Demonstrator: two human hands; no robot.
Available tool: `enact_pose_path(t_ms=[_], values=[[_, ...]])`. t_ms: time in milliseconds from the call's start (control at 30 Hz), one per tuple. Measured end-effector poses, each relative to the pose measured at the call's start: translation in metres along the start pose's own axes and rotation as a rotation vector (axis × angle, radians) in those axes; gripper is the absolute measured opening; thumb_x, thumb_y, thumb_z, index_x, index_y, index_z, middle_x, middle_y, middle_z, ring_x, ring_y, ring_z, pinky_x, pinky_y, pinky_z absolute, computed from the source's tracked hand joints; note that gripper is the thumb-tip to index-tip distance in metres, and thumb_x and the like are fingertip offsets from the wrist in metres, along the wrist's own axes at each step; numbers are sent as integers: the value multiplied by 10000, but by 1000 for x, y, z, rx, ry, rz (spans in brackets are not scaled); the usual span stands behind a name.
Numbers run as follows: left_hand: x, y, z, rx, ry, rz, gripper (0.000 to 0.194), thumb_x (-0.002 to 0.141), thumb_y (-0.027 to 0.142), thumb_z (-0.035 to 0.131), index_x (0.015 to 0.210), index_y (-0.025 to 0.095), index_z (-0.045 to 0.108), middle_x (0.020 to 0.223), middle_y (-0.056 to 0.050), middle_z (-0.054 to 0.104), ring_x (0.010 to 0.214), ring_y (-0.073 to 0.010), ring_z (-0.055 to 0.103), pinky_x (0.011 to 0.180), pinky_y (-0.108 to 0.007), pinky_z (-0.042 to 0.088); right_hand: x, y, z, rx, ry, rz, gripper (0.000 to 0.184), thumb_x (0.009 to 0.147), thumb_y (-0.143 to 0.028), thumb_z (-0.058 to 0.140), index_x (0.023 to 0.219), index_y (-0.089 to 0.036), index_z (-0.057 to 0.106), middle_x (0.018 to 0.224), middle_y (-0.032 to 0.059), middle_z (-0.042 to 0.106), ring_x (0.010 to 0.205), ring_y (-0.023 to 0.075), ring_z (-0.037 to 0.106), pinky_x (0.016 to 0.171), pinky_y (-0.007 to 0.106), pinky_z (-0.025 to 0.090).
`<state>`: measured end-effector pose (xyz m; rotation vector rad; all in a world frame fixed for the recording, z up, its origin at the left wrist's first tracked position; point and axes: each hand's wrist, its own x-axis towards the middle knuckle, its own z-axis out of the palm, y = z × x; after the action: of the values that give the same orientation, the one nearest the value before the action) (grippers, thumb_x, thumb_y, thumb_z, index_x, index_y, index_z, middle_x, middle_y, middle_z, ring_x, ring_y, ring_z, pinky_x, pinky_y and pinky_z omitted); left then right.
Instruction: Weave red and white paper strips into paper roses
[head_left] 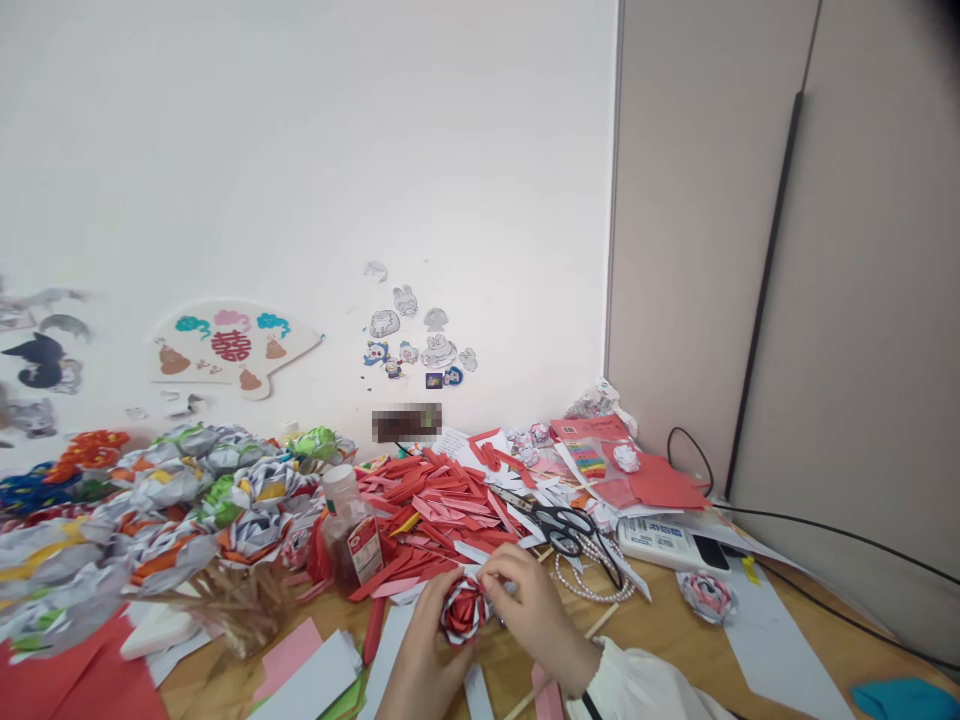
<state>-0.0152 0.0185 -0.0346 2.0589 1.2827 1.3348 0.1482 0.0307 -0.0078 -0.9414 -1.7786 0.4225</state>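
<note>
Paper flower (465, 612): near centre, over the bench (651, 622). Left hand (424, 650) cradles it; right hand (541, 612) has fingers pinched at its rim. Judged step: petal adjustment. Next move calls for steady support, light pressure.

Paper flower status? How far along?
Looks done: paper flowers piled at left. In hand: a red-and-white paper rose, held by the left hand, with the right hand's fingertips at its edge. Probably left: red and pink paper strips, lying loose in a heap.
</note>
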Motion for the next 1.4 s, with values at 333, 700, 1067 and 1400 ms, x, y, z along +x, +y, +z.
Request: enact_pose_path(t_ms=[333, 700, 1067, 1400], values=[[-1, -3, 1, -20, -44, -24, 535, 650, 90, 549, 1168, 217, 502, 1226, -113, 576, 1171, -261, 508, 1004, -455, 393, 2, 5, 5, 154, 10, 148, 122, 739, -97, 572, 732, -178, 662, 768, 21, 609, 757, 155, 574, 682, 235, 433], [-3, -8, 2, -4, -42, -20, 551, 636, 83, 533, 1175, 193, 504, 1232, -131, 578, 1175, -273, 509, 1003, -471, 389, 2, 7, 4, 105, -44, 98, 126, 756, -97, 595, 698, -179, 670, 734, 12, 605, 740, 154, 563, 687, 237, 405], [-2, -9, 4, -7, -28, -16, 556, 630, 84, 536, 1174, 193, 515, 1230, -121, 583, 1174, -264, 513, 1004, -447, 397, 0, 7, 6, 56, -31, 80, 150, 800, -99, 553, 688, -174, 618, 721, 1, 573, 727, 144, 539, 672, 224, 385], [-3, -4, 0, 27, -41, -10, 559, 651, 96, 538, 1199, 201, 518, 1263, -118, 565, 1200, -255, 493, 1018, -431, 385, 0, 4, 5, 37, 8, 61, 129, 803, -78, 550, 721, -174, 578, 768, 10, 564, 771, 151, 536, 705, 231, 388]])
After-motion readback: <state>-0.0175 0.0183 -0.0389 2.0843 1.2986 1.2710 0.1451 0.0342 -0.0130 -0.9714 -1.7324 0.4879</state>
